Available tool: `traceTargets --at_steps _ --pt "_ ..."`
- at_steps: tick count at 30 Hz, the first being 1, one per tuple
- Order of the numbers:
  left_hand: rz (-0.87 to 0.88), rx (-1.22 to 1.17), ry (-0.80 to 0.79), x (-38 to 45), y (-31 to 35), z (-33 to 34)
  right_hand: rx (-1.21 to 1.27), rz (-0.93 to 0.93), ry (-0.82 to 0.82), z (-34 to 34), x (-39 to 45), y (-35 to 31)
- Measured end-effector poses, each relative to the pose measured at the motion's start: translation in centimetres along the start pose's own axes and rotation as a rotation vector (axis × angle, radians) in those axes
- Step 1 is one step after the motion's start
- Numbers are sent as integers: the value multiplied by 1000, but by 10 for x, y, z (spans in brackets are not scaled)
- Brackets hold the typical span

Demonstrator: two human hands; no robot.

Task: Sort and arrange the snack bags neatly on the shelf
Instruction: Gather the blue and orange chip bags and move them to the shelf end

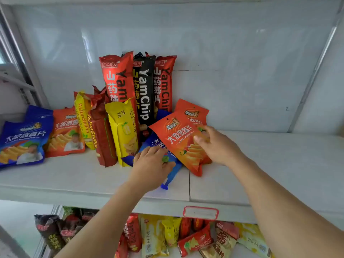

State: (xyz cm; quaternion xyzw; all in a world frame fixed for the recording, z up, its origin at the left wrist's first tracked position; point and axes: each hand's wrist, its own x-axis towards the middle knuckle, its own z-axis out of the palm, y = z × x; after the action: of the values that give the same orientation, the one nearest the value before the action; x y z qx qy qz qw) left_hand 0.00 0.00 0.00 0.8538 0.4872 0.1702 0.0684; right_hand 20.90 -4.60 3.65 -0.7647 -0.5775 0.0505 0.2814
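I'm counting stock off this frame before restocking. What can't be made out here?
- Blue bag, head view: mostly covered by the left hand and the orange bag.
- Far-left blue bag: cut by the frame edge.
- Lower-shelf bags: blurred, partly hidden by both forearms.
- Price tag: unreadable.

Glossy pale back wall [223,43], daylight glinting off it, grey metal upright [314,71] at right.

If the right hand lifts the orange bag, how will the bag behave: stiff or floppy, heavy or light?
The orange bag looks puffy with thin film, so probably light and somewhat floppy. Its glossy surface may slip under the right hand, whose fingers hold it. It overlaps a blue bag under the left hand, so lifting may drag that one.
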Motion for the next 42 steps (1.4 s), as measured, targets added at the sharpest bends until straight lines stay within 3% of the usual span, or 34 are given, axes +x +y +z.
traceTargets --at_steps 6,11,14,18,22,25,31,35,40,42 --pt "8 25 -63 24 -2 13 208 313 -17 26 48 16" --pt "41 4 -110 43 -23 19 284 406 -29 35 76 24" --pt "-28 -21 -107 47 -24 18 314 448 -2 39 87 31" --pt "-38 -10 -136 46 -24 23 434 431 -41 51 99 47" --pt "-122 -196 -40 50 -20 26 420 407 -10 49 94 51" --pt "-208 -194 -13 52 -18 26 495 409 -19 50 94 59" --pt "-107 -68 -69 55 -8 26 628 303 65 53 92 70" --pt "-152 69 -181 56 -5 21 696 271 99 43 89 71" --pt "-180 -19 -145 60 0 21 703 160 -61 36 82 73" --pt "-205 -84 -182 64 -6 26 770 211 -152 39 84 76"
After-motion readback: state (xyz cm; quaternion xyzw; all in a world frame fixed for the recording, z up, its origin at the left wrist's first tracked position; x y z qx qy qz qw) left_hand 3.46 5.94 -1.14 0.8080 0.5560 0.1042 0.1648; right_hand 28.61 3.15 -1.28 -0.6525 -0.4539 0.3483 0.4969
